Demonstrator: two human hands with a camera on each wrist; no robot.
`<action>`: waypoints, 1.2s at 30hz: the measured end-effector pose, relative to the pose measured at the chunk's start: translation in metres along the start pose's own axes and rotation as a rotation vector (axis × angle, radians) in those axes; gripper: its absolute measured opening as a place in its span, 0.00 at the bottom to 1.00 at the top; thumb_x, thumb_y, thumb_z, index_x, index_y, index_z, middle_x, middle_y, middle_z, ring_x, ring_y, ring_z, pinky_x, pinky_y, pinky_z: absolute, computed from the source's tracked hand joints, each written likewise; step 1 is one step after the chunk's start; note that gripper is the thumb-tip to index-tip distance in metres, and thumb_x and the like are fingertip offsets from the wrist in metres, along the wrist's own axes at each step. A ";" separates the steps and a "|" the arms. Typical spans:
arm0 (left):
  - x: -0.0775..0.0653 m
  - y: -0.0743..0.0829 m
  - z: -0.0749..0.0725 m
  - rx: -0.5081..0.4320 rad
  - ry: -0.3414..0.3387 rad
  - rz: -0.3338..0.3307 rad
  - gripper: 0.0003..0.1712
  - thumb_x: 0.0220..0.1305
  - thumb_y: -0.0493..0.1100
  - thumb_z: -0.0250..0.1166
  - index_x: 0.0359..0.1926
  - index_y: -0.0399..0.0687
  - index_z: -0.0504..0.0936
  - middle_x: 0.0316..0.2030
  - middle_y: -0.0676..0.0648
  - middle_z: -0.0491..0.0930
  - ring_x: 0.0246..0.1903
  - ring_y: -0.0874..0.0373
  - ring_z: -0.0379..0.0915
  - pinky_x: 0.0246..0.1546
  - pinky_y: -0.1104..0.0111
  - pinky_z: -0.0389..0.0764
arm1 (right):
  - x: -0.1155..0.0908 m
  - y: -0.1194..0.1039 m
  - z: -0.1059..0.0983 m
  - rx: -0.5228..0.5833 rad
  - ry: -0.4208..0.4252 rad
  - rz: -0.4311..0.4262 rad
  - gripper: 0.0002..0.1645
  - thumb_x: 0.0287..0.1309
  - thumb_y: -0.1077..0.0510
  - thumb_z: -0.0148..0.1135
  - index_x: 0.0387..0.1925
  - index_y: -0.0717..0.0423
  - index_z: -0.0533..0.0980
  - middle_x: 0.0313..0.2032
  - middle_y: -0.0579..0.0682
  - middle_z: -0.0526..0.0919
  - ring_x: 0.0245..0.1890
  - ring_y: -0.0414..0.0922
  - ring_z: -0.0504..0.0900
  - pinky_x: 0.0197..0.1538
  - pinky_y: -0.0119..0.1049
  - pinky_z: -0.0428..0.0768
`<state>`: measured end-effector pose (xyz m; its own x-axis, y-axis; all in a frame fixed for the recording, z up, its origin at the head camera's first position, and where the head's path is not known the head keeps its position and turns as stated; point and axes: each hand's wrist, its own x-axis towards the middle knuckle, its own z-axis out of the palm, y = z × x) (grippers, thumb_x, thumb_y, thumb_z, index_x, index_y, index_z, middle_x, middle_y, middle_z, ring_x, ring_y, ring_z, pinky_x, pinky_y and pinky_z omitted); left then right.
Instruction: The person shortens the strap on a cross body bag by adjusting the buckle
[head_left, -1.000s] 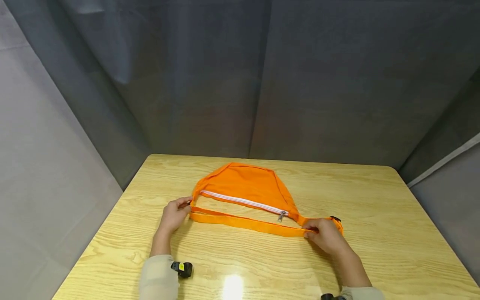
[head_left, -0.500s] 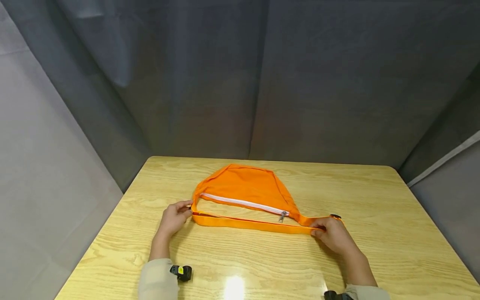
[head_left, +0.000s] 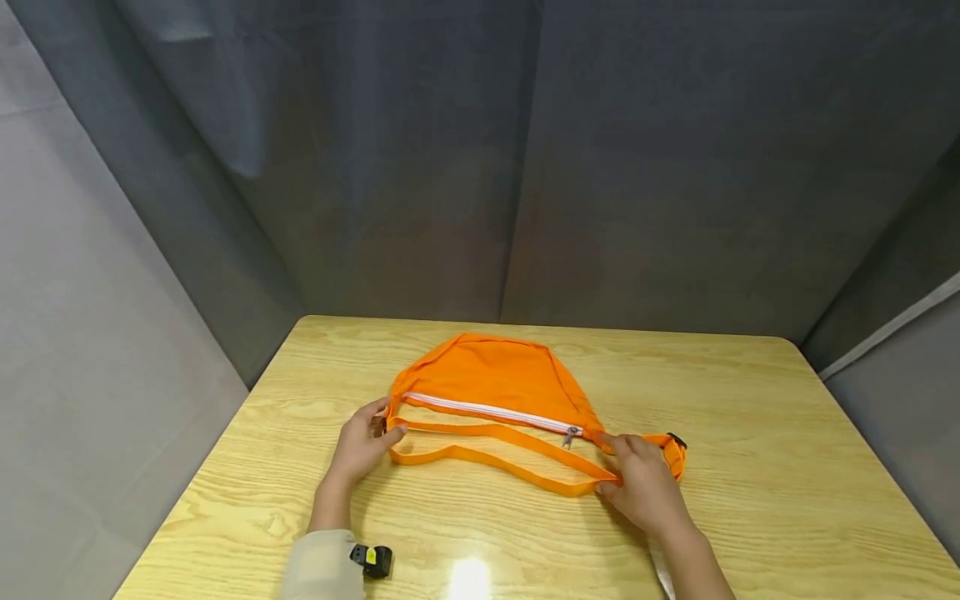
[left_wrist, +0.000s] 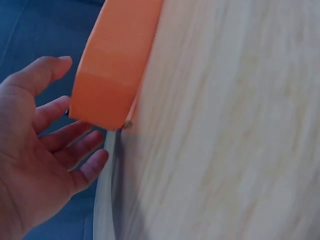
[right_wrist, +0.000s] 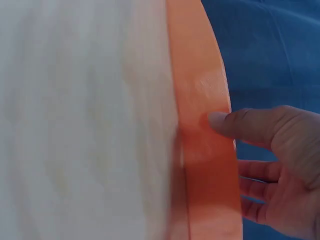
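An orange waist bag (head_left: pixel 498 375) with a white zipper lies flat on the wooden table, its zipper pull (head_left: pixel 570 433) at the right end. The long orange strap (head_left: pixel 487 457) runs in two slack lines in front of it. At the strap's left bend is my left hand (head_left: pixel 360 446), thumb and fingers spread apart; in the left wrist view the thumb stands off the strap (left_wrist: pixel 115 65), with the fingers near its folded end. My right hand (head_left: pixel 645 487) reaches over the right bend, index finger and thumb wide apart. In the right wrist view its thumb (right_wrist: pixel 240 125) touches the strap's face.
A black buckle (head_left: pixel 677 440) sits on the bunched strap beyond my right hand. The table (head_left: pixel 750 417) ends at a dark curtain (head_left: pixel 450 167) behind, with grey fabric (head_left: pixel 97 333) on the left. A black wrist camera (head_left: pixel 372 560) is on my left sleeve.
The strap, pulled nearly straight with its two lines close together half a second ago, now hangs slack and parted. Both hands have spread their fingers, and the right hand has shifted left and nearer.
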<state>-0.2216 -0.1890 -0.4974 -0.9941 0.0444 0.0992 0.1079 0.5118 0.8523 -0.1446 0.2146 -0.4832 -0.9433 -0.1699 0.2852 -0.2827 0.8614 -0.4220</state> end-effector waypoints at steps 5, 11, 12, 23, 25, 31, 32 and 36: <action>0.000 -0.003 0.008 0.057 -0.006 0.096 0.36 0.56 0.46 0.68 0.64 0.40 0.67 0.63 0.35 0.61 0.61 0.40 0.57 0.57 0.49 0.63 | 0.000 -0.008 0.008 -0.007 -0.053 0.012 0.47 0.40 0.57 0.75 0.64 0.57 0.65 0.62 0.70 0.58 0.59 0.69 0.57 0.46 0.66 0.67; -0.003 -0.001 0.011 0.130 -0.033 0.131 0.36 0.56 0.47 0.68 0.65 0.45 0.67 0.65 0.33 0.56 0.63 0.36 0.52 0.57 0.44 0.59 | 0.003 -0.006 0.007 -0.026 -0.134 0.028 0.48 0.44 0.54 0.73 0.66 0.57 0.62 0.65 0.71 0.52 0.63 0.70 0.48 0.47 0.70 0.63; -0.004 0.000 0.011 0.138 -0.036 0.133 0.36 0.56 0.47 0.68 0.65 0.45 0.67 0.66 0.33 0.55 0.63 0.35 0.52 0.56 0.43 0.59 | 0.004 -0.005 0.007 -0.029 -0.140 0.024 0.47 0.45 0.54 0.73 0.66 0.57 0.62 0.65 0.71 0.52 0.63 0.70 0.48 0.48 0.70 0.62; -0.005 0.011 0.020 0.182 -0.081 0.133 0.38 0.55 0.49 0.68 0.64 0.42 0.68 0.67 0.33 0.52 0.62 0.35 0.53 0.53 0.45 0.64 | 0.013 0.010 0.002 -0.039 -0.164 -0.001 0.43 0.49 0.51 0.70 0.63 0.65 0.64 0.64 0.74 0.53 0.61 0.76 0.48 0.50 0.70 0.58; -0.003 0.014 0.024 0.189 -0.095 0.136 0.38 0.54 0.49 0.69 0.64 0.42 0.68 0.67 0.33 0.51 0.62 0.36 0.53 0.54 0.44 0.63 | 0.016 0.016 0.001 -0.045 -0.173 0.005 0.42 0.50 0.51 0.69 0.63 0.66 0.64 0.63 0.74 0.53 0.60 0.76 0.48 0.50 0.70 0.59; 0.005 0.024 0.035 0.244 -0.121 0.118 0.39 0.52 0.51 0.71 0.63 0.43 0.69 0.67 0.34 0.51 0.63 0.37 0.52 0.56 0.45 0.60 | 0.030 0.031 -0.002 -0.061 -0.198 0.023 0.41 0.52 0.52 0.67 0.63 0.67 0.64 0.63 0.75 0.52 0.60 0.76 0.47 0.49 0.70 0.60; 0.006 0.025 0.037 0.262 -0.123 0.113 0.39 0.51 0.51 0.71 0.63 0.43 0.69 0.67 0.34 0.51 0.63 0.38 0.52 0.56 0.45 0.60 | 0.033 0.033 -0.002 -0.063 -0.204 0.025 0.41 0.52 0.52 0.67 0.63 0.67 0.64 0.63 0.75 0.52 0.60 0.76 0.47 0.49 0.70 0.61; 0.012 0.028 0.043 0.321 -0.132 0.116 0.40 0.51 0.52 0.71 0.63 0.43 0.70 0.66 0.32 0.51 0.63 0.37 0.53 0.57 0.46 0.61 | 0.044 0.041 -0.003 -0.078 -0.228 0.037 0.41 0.53 0.51 0.66 0.63 0.66 0.63 0.64 0.75 0.51 0.61 0.75 0.46 0.49 0.70 0.60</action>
<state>-0.2312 -0.1376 -0.4944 -0.9708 0.2179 0.1005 0.2313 0.7389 0.6329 -0.1975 0.2440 -0.4857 -0.9701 -0.2340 0.0651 -0.2416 0.9018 -0.3582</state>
